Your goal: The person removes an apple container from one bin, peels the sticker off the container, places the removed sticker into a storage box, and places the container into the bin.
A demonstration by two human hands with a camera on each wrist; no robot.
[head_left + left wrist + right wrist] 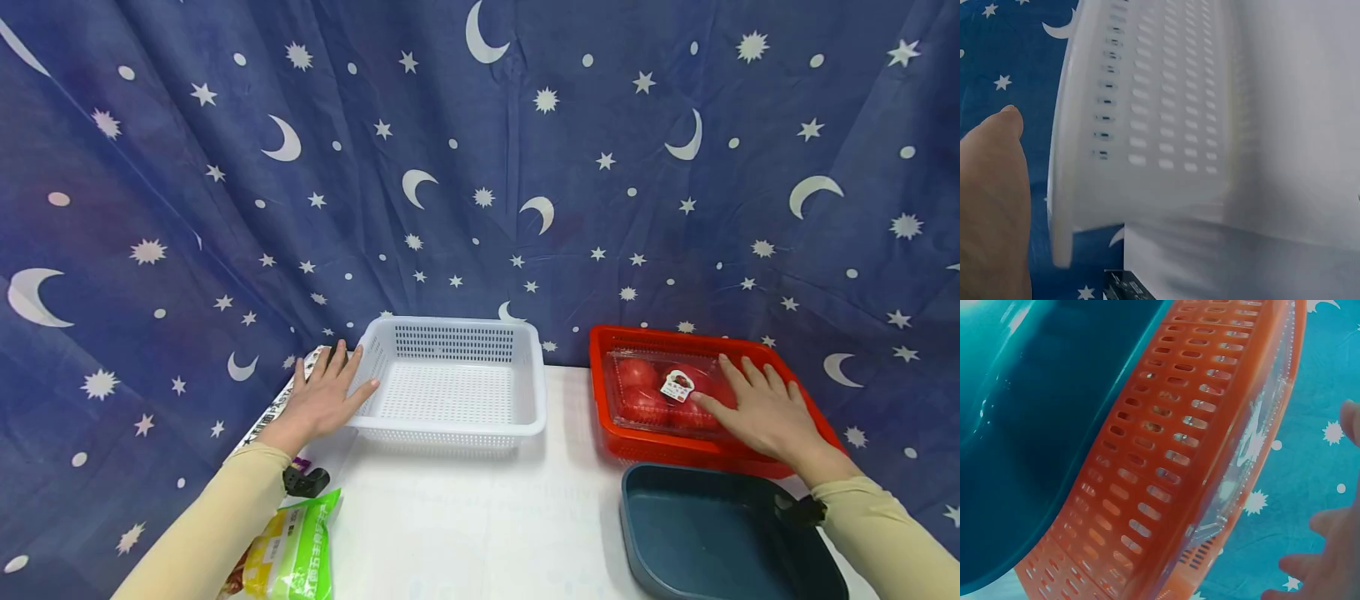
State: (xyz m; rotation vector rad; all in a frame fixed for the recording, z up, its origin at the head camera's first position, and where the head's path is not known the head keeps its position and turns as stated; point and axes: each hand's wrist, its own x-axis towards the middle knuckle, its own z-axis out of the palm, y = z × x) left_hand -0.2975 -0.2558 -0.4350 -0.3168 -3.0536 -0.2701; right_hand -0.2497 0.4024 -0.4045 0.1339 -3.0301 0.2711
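Status: work at its start, as far as can be judged; nothing lifted, white basket (450, 387) holds nothing, tomato box (663, 392) lies in red basket (622, 437). Left hand (324, 398): fingers straight and spread, resting flat against the white basket's left rim, gripping nothing; in the left wrist view the basket's slotted wall (1166, 100) runs just beside the palm. Right hand (761, 408): fingers straight, laid on top of the box lid, not curled round it; a lift is not yet begun. Tomato box: clear plastic clamshell, lid closed, several red tomatoes inside, small white label with a red picture (677, 384) on the lid; it fills much of the red basket at the desk's back right edge. In the right wrist view its clear rim (1254, 440) shows above the basket's perforated side. White basket: back centre of the desk. Dark teal tray (712, 533): front right corner, touching the red basket, nothing in it. Green-and-yellow packet (296, 550): front left edge.
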